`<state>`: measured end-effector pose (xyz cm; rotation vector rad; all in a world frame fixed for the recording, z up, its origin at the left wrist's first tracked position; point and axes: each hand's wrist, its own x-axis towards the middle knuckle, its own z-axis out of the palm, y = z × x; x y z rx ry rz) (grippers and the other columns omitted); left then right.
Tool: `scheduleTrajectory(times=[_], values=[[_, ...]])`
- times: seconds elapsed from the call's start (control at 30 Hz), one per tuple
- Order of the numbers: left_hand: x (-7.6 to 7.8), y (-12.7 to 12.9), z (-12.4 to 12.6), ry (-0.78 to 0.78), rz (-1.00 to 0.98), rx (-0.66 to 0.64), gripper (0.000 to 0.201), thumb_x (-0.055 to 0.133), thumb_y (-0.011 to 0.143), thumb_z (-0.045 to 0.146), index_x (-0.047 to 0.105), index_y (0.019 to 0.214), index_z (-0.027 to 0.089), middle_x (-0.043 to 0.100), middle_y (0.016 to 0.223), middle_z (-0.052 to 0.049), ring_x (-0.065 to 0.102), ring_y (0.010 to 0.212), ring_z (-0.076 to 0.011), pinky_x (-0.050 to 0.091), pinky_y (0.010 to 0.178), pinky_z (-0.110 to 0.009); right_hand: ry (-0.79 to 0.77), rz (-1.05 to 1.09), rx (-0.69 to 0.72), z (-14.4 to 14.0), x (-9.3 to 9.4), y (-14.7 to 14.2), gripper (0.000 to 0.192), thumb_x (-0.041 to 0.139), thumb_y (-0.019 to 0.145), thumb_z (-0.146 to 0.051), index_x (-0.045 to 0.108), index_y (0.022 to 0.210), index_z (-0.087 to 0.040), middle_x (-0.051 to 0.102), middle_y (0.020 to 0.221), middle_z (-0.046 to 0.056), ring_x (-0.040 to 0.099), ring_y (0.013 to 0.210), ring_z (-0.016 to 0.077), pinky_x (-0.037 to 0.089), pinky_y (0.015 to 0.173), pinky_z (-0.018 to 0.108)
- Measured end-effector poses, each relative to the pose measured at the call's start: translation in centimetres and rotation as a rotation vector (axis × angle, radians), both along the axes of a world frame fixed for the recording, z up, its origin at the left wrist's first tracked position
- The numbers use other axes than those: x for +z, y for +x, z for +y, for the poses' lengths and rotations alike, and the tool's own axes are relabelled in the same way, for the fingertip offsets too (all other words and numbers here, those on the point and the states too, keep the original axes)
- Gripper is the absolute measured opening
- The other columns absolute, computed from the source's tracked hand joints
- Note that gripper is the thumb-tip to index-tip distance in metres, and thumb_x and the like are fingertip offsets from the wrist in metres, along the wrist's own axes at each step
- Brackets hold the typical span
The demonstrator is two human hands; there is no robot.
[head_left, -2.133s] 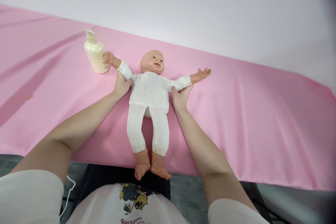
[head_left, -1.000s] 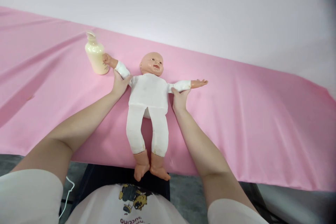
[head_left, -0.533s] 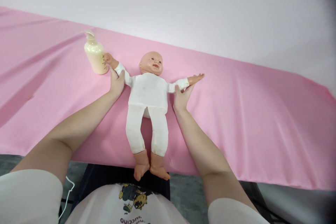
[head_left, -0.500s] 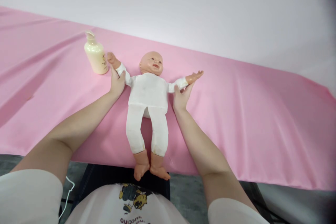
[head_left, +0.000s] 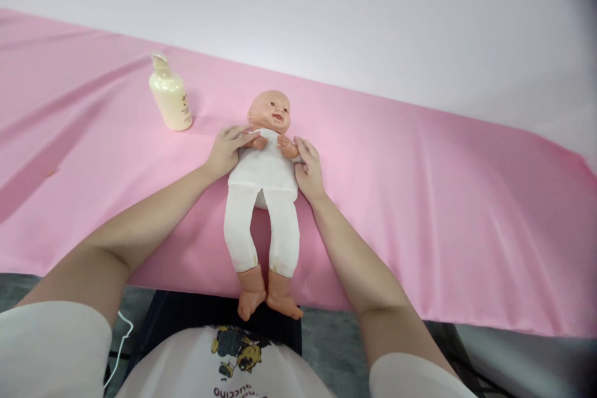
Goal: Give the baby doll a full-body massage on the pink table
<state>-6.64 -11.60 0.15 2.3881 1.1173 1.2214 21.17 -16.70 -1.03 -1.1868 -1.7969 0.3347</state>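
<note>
A baby doll [head_left: 263, 183] in a white suit lies on its back on a pink sheet [head_left: 443, 199], head away from me, feet over the near edge. My left hand [head_left: 228, 148] holds the doll's arm on the left side and presses it across the chest. On the other side my right hand [head_left: 308, 165] holds the other arm, folded in the same way. The doll's two small hands meet just below its chin.
A cream pump bottle [head_left: 169, 96] stands upright on the sheet, left of the doll's head. A pale wall runs behind the table. Below the near edge are a dark frame and a white cable [head_left: 120, 348] on a grey floor.
The doll's arms were spread wide, its hand on the left touching the bottle. Both my hands have swung the arms inward so they now cross over the chest.
</note>
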Motion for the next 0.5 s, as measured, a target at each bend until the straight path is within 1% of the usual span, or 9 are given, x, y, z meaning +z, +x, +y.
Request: scheduleTrajectory(times=[0.1, 0.17, 0.23, 0.3, 0.33, 0.4, 0.47, 0.5], values=[[0.0, 0.2, -0.1, 0.025, 0.015, 0.012, 0.043, 0.037, 0.102, 0.032, 0.070, 0.129, 0.031, 0.066, 0.140, -0.003, 0.058, 0.126, -0.0265, 0.040, 0.115, -0.053, 0.010, -0.002, 0.026, -0.2, 0.1, -0.1, 0.055, 0.057, 0.089, -0.030, 0.054, 0.144, -0.030, 0.051, 0.152, 0.006, 0.041, 0.147, 0.0275, 0.027, 0.128, 0.056], [0.0, 0.2, -0.1, 0.035, 0.026, 0.006, 0.044, 0.036, 0.101, 0.030, 0.068, 0.131, 0.029, 0.065, 0.141, -0.005, 0.058, 0.127, -0.0263, 0.040, 0.115, -0.053, 0.020, 0.027, 0.018, -0.4, 0.2, -0.4, 0.053, 0.059, 0.090, -0.037, 0.054, 0.142, -0.029, 0.052, 0.150, 0.008, 0.043, 0.144, 0.0276, 0.029, 0.127, 0.055], [0.0, 0.1, -0.2, 0.036, 0.033, -0.005, 0.045, 0.034, 0.102, 0.028, 0.063, 0.136, 0.026, 0.063, 0.142, -0.006, 0.057, 0.130, -0.0260, 0.039, 0.117, -0.053, 0.011, 0.094, 0.001, -0.5, 0.3, -0.7, 0.052, 0.059, 0.092, -0.044, 0.052, 0.141, -0.028, 0.054, 0.146, 0.009, 0.047, 0.140, 0.0274, 0.034, 0.124, 0.055], [-0.2, 0.0, -0.2, 0.035, 0.005, -0.006, 0.048, 0.035, 0.102, 0.030, 0.052, 0.145, 0.020, 0.058, 0.147, -0.008, 0.052, 0.137, -0.0274, 0.035, 0.121, -0.053, -0.019, 0.193, -0.018, -0.6, 0.3, -1.0, 0.055, 0.057, 0.094, -0.050, 0.047, 0.143, -0.027, 0.054, 0.145, 0.011, 0.050, 0.137, 0.0273, 0.037, 0.121, 0.056], [-0.3, -0.1, -0.1, 0.031, -0.034, 0.004, 0.051, 0.037, 0.102, 0.032, 0.044, 0.151, 0.018, 0.053, 0.152, -0.010, 0.047, 0.143, -0.0285, 0.032, 0.124, -0.052, -0.034, 0.250, -0.031, -0.5, 0.3, -1.0, 0.057, 0.055, 0.095, -0.053, 0.044, 0.144, -0.026, 0.053, 0.146, 0.012, 0.050, 0.137, 0.0273, 0.037, 0.121, 0.056], [-0.7, -0.3, 0.2, 0.003, -0.155, 0.041, 0.065, 0.044, 0.101, 0.038, 0.024, 0.159, 0.018, 0.037, 0.164, -0.012, 0.033, 0.154, -0.0289, 0.025, 0.130, -0.048, -0.053, 0.363, -0.073, -0.2, -0.2, -0.7, 0.059, 0.050, 0.097, -0.055, 0.039, 0.146, -0.025, 0.049, 0.150, 0.014, 0.049, 0.140, 0.0269, 0.037, 0.121, 0.056], [-1.2, -0.6, 0.8, -0.039, -0.295, 0.071, 0.079, 0.048, 0.100, 0.042, 0.005, 0.162, 0.022, 0.018, 0.172, -0.011, 0.018, 0.160, -0.0257, 0.018, 0.133, -0.044, -0.050, 0.458, -0.138, 0.5, -1.1, 0.0, 0.059, 0.045, 0.099, -0.055, 0.032, 0.149, -0.026, 0.041, 0.157, 0.014, 0.044, 0.145, 0.0259, 0.035, 0.122, 0.056], [-1.5, -0.8, 1.1, -0.058, -0.355, 0.083, 0.083, 0.049, 0.100, 0.044, -0.002, 0.162, 0.025, 0.011, 0.174, -0.010, 0.012, 0.162, -0.0236, 0.016, 0.134, -0.042, -0.046, 0.498, -0.176, 1.0, -1.6, 0.5, 0.060, 0.043, 0.100, -0.054, 0.028, 0.152, -0.027, 0.035, 0.161, 0.014, 0.039, 0.149, 0.0252, 0.033, 0.124, 0.056]])
